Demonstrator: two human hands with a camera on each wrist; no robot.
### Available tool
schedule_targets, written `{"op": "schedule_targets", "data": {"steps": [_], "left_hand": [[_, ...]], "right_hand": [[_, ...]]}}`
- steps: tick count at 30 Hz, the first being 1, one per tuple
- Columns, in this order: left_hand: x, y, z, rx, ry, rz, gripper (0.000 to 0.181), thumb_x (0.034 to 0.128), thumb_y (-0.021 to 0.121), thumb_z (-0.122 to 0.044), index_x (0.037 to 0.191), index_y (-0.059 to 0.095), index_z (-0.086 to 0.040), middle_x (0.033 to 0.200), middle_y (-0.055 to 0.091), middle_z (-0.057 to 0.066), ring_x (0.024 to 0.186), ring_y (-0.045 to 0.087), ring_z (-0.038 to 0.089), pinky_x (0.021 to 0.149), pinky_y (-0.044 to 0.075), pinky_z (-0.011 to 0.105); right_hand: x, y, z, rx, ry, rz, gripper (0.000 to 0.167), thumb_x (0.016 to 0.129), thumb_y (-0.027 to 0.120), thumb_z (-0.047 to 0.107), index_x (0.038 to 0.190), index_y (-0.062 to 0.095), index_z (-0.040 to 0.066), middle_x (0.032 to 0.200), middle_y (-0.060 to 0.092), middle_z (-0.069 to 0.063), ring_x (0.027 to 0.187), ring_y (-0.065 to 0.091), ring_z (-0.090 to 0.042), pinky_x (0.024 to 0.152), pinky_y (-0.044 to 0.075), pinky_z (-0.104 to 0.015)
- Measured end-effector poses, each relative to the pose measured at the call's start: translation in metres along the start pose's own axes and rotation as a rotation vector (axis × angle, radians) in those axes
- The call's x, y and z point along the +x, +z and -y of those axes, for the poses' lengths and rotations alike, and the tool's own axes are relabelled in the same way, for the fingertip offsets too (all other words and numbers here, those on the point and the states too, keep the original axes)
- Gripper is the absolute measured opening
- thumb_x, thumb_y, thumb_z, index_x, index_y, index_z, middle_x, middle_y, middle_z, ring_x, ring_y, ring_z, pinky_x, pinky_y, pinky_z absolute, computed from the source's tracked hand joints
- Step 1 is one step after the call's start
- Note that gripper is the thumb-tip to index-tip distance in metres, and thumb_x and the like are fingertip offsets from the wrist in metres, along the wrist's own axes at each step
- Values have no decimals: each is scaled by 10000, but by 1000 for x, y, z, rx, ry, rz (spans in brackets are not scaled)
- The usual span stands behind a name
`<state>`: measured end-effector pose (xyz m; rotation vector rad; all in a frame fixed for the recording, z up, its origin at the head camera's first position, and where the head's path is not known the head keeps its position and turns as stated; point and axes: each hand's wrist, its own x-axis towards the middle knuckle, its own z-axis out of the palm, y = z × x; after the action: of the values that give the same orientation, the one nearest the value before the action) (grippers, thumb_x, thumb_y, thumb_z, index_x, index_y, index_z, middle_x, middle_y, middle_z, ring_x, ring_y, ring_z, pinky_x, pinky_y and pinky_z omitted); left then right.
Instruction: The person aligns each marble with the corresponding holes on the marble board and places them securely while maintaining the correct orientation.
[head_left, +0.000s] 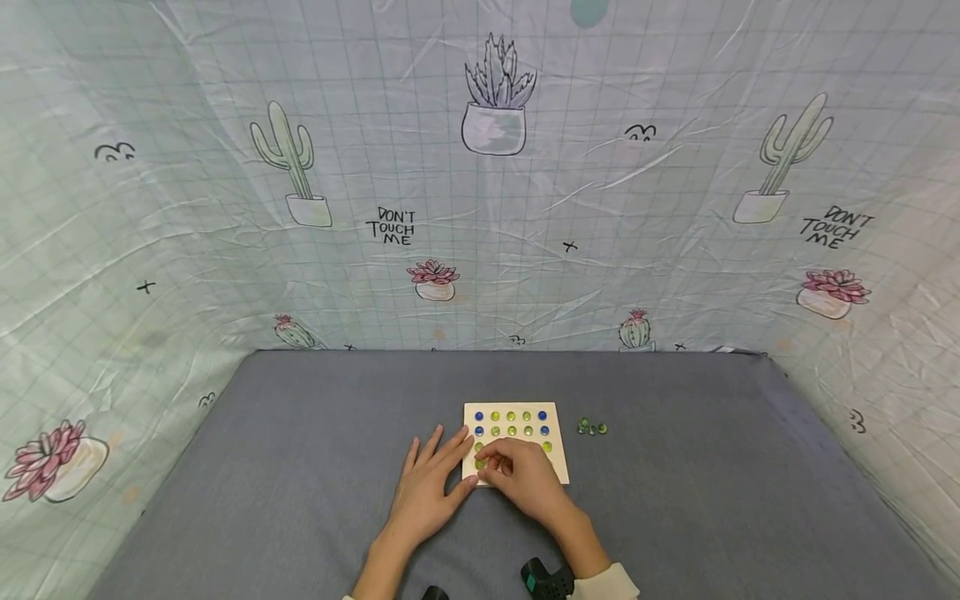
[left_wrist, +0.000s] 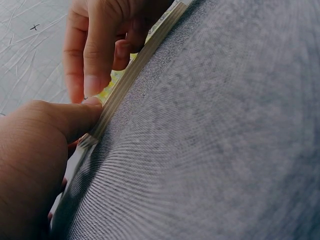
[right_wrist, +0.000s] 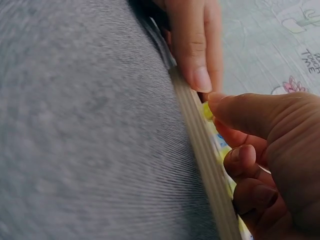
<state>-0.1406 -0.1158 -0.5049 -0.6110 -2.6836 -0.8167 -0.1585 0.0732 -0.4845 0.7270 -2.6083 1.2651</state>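
A pale wooden board [head_left: 562,472] lies on the grey cloth, set with rows of small round glass marbles, yellow-green and blue. My left hand [head_left: 431,493] rests at the board's left side with fingers spread and fairly straight, its thumb at the near-left corner. Over the lower left of the board, my right hand [head_left: 525,477] has thumb and fingertips brought together at a yellow-green marble [right_wrist: 207,111], apparently pinching it. That hand hides several places in the lower rows. Its other fingers curl in toward the palm in the right wrist view.
Several loose green glass marbles [head_left: 592,427] lie on the cloth just right of the board. The grey cloth [head_left: 300,467] covers the table, with a cactus-print curtain [head_left: 525,208] behind and at both sides. A black wrist device [head_left: 547,580] sits at the right wrist.
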Motion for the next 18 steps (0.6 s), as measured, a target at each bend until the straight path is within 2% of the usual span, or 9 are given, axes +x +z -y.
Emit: {"op": "schedule_targets", "data": {"steps": [8,18], "left_hand": [[0,1,0,0,18,-22,553,893,646,-395,1378,548,-149,1440,469,1,1359,330,372,1095,142,625],[0,0,0,-9,-18,10,559,894,643,-396,1396,529,-180,1457,445,-35,1387,290,330,1120,103,592]], "right_hand": [[-1,-11,0,29,39,-37,155,803,772,109,948,724,135,708,569,131,562,468,-22,505,434,-211],[-1,-32,-4,50,89,-111,155,807,773,129,957,735,118,704,583,127,557,491,-57,486,432,-221]]}}
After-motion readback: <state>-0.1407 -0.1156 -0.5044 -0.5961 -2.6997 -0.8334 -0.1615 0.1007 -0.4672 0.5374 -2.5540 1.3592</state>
